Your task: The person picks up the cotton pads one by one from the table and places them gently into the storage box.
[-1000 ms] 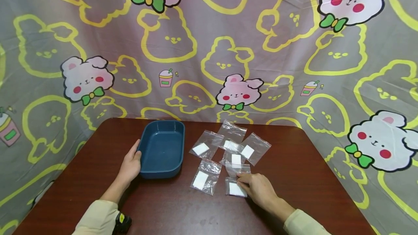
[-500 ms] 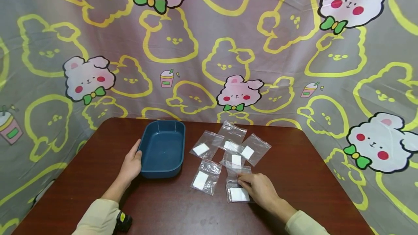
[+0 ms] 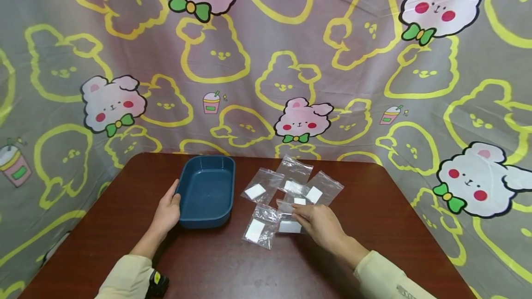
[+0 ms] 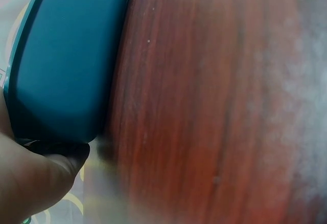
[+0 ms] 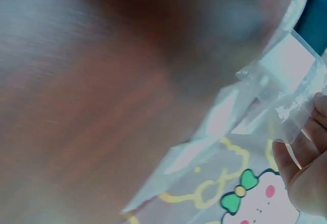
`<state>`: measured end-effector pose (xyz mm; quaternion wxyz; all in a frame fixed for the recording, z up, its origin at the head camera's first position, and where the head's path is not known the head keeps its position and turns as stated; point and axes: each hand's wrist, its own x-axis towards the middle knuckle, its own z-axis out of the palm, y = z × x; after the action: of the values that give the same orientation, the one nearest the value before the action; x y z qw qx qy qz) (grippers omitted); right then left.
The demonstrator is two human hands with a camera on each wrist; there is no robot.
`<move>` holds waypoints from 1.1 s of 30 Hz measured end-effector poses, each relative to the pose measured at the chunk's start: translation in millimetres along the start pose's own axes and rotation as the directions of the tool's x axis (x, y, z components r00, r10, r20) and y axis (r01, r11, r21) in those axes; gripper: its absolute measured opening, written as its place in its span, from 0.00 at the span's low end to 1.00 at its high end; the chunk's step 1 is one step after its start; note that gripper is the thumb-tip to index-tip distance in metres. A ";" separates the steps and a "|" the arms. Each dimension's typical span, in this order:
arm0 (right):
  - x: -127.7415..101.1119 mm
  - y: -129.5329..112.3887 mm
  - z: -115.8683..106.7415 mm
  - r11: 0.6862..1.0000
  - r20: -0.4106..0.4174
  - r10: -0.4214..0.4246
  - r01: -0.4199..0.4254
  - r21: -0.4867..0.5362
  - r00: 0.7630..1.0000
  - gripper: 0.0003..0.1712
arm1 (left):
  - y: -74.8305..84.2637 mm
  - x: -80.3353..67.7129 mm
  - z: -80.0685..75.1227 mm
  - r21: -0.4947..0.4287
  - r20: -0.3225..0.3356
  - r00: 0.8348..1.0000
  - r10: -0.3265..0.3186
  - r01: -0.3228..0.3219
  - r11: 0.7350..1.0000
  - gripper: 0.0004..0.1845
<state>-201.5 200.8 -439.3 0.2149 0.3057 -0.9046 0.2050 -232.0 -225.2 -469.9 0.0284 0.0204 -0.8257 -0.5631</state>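
Observation:
My left hand grips the left side of a deep blue plastic tray, thumb at the rim. The tray's outer wall fills the upper left of the left wrist view. With thumb and fingers my right hand pinches the top of a small clear zip bag holding a flat white piece. In the right wrist view this bag hangs from the fingertips. It overlaps the nearby bags in the head view. Another bag with a white piece lies just left of it.
Several similar zip bags lie behind the right hand, among them one bag near the tray and one bag at the right. The brown wooden table backs onto a patterned cloth. A black device sits by the left sleeve.
My right hand first drew the zip bag toward the front edge, then lifted it and moved left and away from me toward the tray. My left hand stays on the tray.

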 end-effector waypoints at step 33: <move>145.8 -88.1 33.0 0.990 0.066 -0.115 0.109 0.087 0.991 0.08 | -3.3 2.4 1.0 0.003 -0.031 0.999 -0.008 0.008 1.000 0.30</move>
<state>-258.8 52.2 -370.4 0.1811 0.3718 -0.8837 0.2192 -234.5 -225.7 -473.2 0.0387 0.0324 -0.8261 -0.5613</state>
